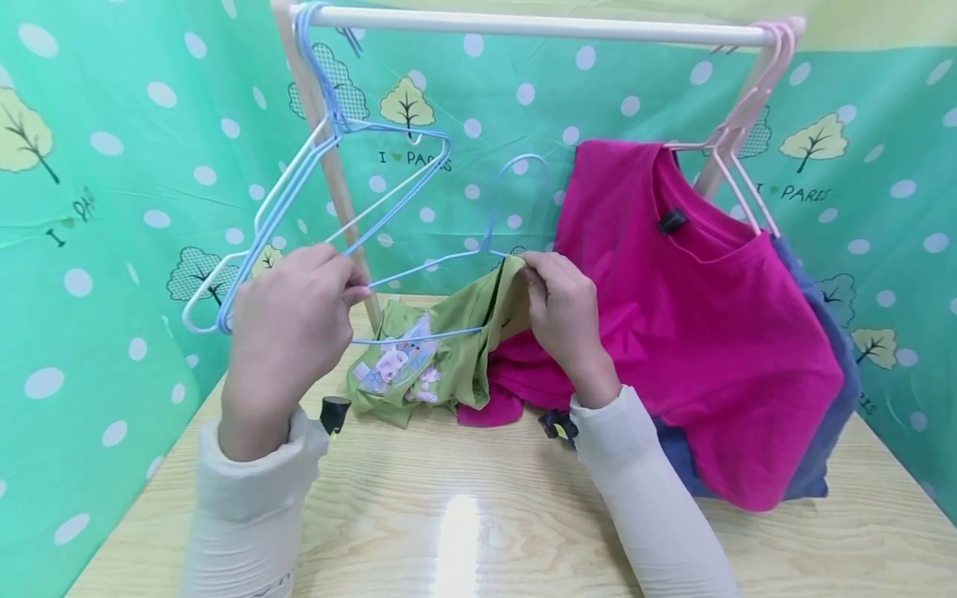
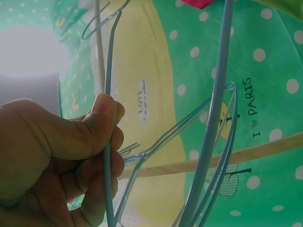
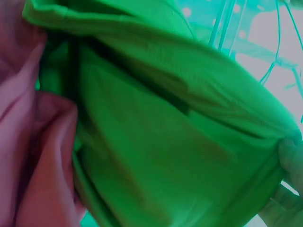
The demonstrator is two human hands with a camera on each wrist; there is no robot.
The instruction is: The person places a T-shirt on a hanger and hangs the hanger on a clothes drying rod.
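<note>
My left hand [image 1: 293, 320] grips one end of a light blue wire hanger [image 1: 426, 267]. The left wrist view shows thumb and fingers pinched on its wire [image 2: 110, 61]. The hanger's hook points up, and its far part goes into the opening of a green T-shirt [image 1: 458, 320] with a cartoon print [image 1: 399, 359]. With thumb and fingers, my right hand [image 1: 564, 311] pinches the shirt's upper edge by the hanger's right shoulder. Seen from the right wrist, the green cloth [image 3: 142, 142] gapes into folds. Its lower part lies on the table; the hanger's right end is hidden.
Several blue and white hangers [image 1: 335, 124] hang at the left of a white rail [image 1: 538, 25], just behind my left hand. At the right, a magenta shirt [image 1: 695, 332] and a blue garment [image 1: 833, 374] hang from pink hangers [image 1: 736, 124]. A wooden table [image 1: 419, 498] lies below.
</note>
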